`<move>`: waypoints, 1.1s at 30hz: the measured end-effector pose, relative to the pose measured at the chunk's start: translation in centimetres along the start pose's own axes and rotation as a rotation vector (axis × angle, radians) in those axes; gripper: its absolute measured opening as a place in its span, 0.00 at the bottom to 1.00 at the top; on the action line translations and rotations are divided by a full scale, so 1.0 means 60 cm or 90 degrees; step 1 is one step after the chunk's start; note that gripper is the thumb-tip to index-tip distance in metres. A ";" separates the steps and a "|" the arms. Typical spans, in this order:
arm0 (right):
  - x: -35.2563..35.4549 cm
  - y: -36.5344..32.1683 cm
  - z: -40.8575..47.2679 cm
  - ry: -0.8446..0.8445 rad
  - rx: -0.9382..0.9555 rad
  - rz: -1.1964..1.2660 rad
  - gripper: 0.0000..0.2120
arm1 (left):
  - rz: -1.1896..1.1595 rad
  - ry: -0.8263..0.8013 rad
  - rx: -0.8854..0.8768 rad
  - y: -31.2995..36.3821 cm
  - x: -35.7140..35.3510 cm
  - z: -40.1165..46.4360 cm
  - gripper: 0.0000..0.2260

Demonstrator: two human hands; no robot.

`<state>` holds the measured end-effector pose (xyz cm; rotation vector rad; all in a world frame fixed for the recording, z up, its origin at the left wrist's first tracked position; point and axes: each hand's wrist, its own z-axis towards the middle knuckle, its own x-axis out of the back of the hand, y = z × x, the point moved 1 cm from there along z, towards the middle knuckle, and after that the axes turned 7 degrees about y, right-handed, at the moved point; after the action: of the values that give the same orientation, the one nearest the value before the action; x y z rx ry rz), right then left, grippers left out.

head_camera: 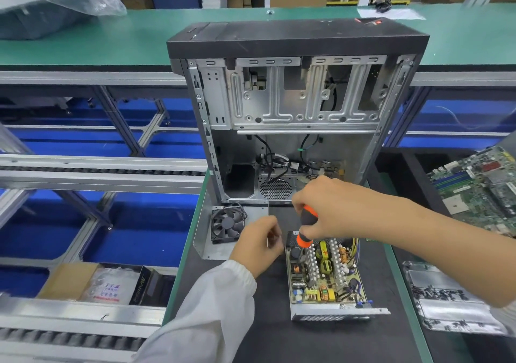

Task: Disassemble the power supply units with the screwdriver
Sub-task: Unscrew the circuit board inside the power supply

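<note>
Power supply unit (325, 276) lies open on the table (268, 321). Right hand (332, 209) grips the screwdriver (305, 227), tip seemingly at a rear board screw, though hidden. Left hand (258, 247) hovers curled, apparently empty. Unbraced, the unit could shift and the tip slip into components.

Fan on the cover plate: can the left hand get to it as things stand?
Probably yes. The left hand sits just right of the fan, nothing lies between them, and it seems to hold nothing.
</note>
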<state>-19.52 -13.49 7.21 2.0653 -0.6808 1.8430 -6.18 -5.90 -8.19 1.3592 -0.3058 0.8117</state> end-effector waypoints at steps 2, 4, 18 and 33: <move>-0.007 0.000 -0.009 0.011 -0.012 0.057 0.11 | -0.174 0.042 0.146 0.004 -0.001 -0.017 0.06; -0.018 0.004 -0.019 0.030 -0.033 0.118 0.13 | -0.365 0.057 0.270 0.004 -0.004 -0.031 0.09; -0.104 -0.005 -0.090 0.211 -0.104 0.442 0.09 | -0.326 -0.090 0.422 -0.035 -0.049 -0.095 0.16; -0.133 -0.014 -0.094 0.180 -0.098 0.406 0.12 | -0.106 -0.170 0.260 -0.037 -0.056 -0.100 0.04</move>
<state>-24.45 -8.67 0.23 1.5444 -1.4645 2.2482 -8.54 -1.37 -13.27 1.8577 -0.2371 0.5698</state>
